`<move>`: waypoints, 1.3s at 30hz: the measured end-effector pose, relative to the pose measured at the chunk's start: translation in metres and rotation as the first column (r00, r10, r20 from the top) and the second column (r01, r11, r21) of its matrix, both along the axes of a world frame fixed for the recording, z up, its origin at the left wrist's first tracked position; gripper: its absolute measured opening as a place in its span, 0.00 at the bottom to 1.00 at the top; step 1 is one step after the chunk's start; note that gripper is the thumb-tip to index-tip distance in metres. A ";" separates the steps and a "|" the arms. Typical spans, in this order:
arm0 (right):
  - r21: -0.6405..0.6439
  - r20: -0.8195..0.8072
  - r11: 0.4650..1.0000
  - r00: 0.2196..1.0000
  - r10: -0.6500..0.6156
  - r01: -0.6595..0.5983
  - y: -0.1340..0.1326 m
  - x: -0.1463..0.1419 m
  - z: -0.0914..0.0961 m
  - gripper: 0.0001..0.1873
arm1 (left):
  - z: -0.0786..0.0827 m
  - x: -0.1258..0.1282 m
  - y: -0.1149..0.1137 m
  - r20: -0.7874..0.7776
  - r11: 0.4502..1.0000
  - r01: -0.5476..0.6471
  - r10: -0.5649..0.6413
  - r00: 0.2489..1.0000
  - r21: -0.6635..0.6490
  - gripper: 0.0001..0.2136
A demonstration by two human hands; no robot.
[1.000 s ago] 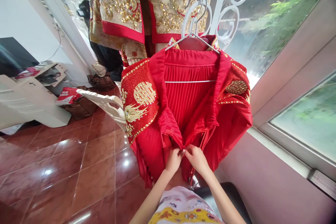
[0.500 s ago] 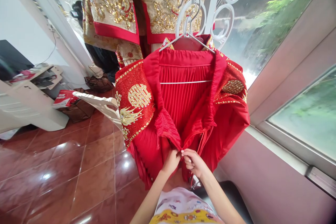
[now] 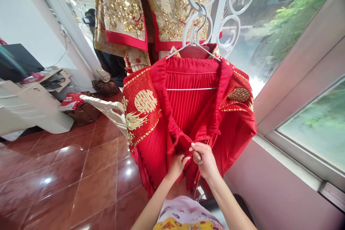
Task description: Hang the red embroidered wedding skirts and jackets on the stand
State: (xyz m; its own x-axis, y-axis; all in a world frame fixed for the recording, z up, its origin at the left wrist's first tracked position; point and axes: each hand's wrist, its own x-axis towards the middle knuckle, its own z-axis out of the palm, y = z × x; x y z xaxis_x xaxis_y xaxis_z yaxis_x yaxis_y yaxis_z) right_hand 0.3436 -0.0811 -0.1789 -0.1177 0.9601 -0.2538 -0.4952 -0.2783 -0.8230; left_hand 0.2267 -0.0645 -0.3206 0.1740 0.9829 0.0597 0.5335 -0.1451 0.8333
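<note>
- Judging by the V gaping above, drawn together only low on the red pleated garment [image 3: 192,111].
- Pinching it at the front between thumb and index finger of the right hand [image 3: 206,160].
- Curling the left hand [image 3: 176,167] just below, with fingertips partly hidden; cannot tell the grip.
- Hanging from a wire hanger [image 3: 192,89] near the window [image 3: 269,43]; finely pleated, with gold embroidery [image 3: 145,101].

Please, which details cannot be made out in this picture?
In the head view:
What the right hand pinches on the red pleated garment: too small, covered by the fingers.
What the left hand grips, if anything: hidden by that hand itself.
Top of the gold-sequined garment: cut off by the upper edge.
</note>
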 end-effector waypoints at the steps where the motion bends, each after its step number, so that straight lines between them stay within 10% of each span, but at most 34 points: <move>1: 0.035 -0.003 0.999 1.000 -0.015 0.015 0.001 0.001 0.013 0.13 | -0.001 0.000 0.000 -0.011 1.000 -0.017 0.017 1.000 0.000 0.12; 7: 0.159 -0.043 0.976 0.988 -0.145 0.150 0.008 -0.009 0.059 0.12 | 0.008 0.005 0.007 -0.054 0.998 -0.059 0.060 0.997 0.016 0.14; 15: 0.289 0.232 0.949 0.952 -0.200 0.128 -0.006 -0.013 0.026 0.17 | 0.019 -0.011 0.004 -0.141 0.997 -0.048 0.039 0.989 -0.067 0.14; 22: 0.519 0.442 0.749 0.621 -0.647 0.412 -0.010 0.029 0.000 0.16 | 0.100 -0.032 -0.013 0.144 0.967 -0.156 0.129 0.981 0.199 0.15; 28: 0.481 0.638 0.872 0.648 -0.415 0.085 0.015 0.026 -0.010 0.18 | 0.146 0.002 0.001 0.036 0.918 -0.201 0.201 0.979 0.342 0.13; 32: 0.471 0.671 0.882 0.646 -0.365 0.008 0.013 0.023 -0.012 0.18 | 0.139 0.015 0.006 0.070 0.937 -0.137 0.121 0.990 0.321 0.16; 39: 0.363 0.523 0.931 0.834 -0.178 -0.029 0.008 0.021 -0.006 0.19 | 0.074 0.028 -0.029 0.394 0.999 -0.050 0.047 0.918 -0.004 0.18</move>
State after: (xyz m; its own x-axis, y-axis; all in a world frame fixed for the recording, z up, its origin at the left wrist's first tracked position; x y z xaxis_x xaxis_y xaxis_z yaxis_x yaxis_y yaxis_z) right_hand 0.3650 -0.0728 -0.1847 0.0145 0.9957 0.0915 0.0493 0.0907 -0.9947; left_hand 0.2542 -0.0935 -0.2461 0.0873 0.9890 0.1196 0.1686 -0.1330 0.9767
